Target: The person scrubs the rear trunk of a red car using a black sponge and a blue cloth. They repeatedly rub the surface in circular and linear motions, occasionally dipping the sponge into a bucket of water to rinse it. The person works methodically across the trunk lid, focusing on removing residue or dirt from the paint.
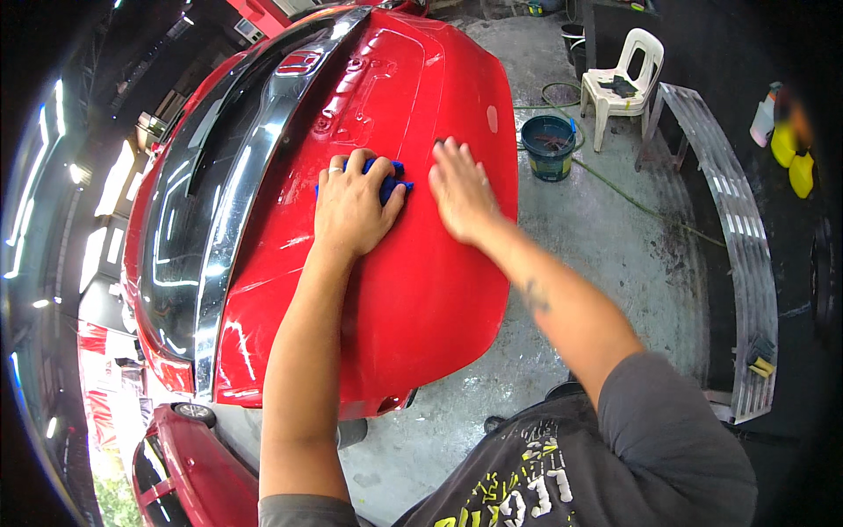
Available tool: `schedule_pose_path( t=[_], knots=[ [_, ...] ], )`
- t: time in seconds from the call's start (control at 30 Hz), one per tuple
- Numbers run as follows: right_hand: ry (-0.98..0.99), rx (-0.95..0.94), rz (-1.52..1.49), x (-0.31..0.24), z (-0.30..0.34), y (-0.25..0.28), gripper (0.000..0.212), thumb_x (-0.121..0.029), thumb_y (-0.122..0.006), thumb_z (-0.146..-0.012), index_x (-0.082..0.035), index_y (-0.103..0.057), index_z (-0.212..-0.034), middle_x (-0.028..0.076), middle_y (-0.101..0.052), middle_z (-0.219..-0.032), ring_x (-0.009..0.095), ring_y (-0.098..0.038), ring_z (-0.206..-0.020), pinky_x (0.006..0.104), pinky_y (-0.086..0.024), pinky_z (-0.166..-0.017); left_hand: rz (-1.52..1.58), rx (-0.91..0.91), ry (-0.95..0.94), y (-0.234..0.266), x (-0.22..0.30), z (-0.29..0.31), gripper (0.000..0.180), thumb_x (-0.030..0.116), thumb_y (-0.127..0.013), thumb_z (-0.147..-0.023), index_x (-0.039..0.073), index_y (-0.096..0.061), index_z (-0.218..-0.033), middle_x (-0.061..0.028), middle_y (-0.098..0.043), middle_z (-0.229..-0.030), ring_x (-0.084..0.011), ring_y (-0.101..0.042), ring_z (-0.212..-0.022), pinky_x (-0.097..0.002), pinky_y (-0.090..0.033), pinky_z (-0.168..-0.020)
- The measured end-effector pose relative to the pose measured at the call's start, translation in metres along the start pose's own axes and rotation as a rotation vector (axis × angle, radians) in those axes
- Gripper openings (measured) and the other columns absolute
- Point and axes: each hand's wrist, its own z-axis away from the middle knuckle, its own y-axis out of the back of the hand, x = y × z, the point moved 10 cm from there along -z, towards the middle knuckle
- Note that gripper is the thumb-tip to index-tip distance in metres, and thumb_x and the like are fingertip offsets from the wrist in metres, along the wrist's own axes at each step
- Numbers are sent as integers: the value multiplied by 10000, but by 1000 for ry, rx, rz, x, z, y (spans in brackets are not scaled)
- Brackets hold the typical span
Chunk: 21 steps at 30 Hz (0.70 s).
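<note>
A glossy red car panel (413, 299) fills the middle of the view, below a chrome strip (230, 220) and dark glass (176, 237). On the panel, my left hand (351, 206) has its fingers curled over a crumpled blue cloth (397, 186), pressing it against the red surface. To its right, my right hand (461, 191) lies with fingers stretched out along the panel, slightly blurred. A small dark edge shows at its fingertips; what it belongs to I cannot make out. The panel carries wet-looking streaks near the chrome and a pale patch (493, 119) near its right edge.
A dark bucket (548, 167) of murky liquid stands on the grey floor, with a green hose (623, 195) trailing past. Beyond are a white plastic chair (606, 97) and a long metal bench (733, 202). Another red car (198, 470) is at lower left.
</note>
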Motion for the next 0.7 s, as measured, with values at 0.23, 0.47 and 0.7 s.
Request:
schedule_pose_path(
  t=[0.23,0.47,0.7],
  knots=[
    [319,-117,104,-77,113,-14,694,-435,-450,-1185,-28,-364,-1740,212,-274,-1852,418,-228,-1723,691,-181,-1361,-29,-6,38,-2,-11,14,362,425,-766,-998,147,-753,-1229,-143,-689,-1334,-425,-637,-1240,-563,-506,-1037],
    [116,49,20,-11,17,-12,653,-460,-369,-1221,-45,-397,-1725,222,-313,-1832,434,-226,-1717,668,-205,-1365,-10,-11,17,-4,-1,0,365,419,-771,-994,138,-752,-1226,-138,-689,-1341,-427,-624,-1262,-573,-502,-1066],
    [360,-75,-11,-67,121,-10,695,-407,-512,-1170,-20,-369,-1730,263,-284,-1832,472,-224,-1712,643,-197,-1373,-30,-38,84,0,-14,15,377,418,-779,-990,135,-751,-1237,-139,-686,-1346,-433,-613,-1279,-571,-493,-1095]
  ],
)
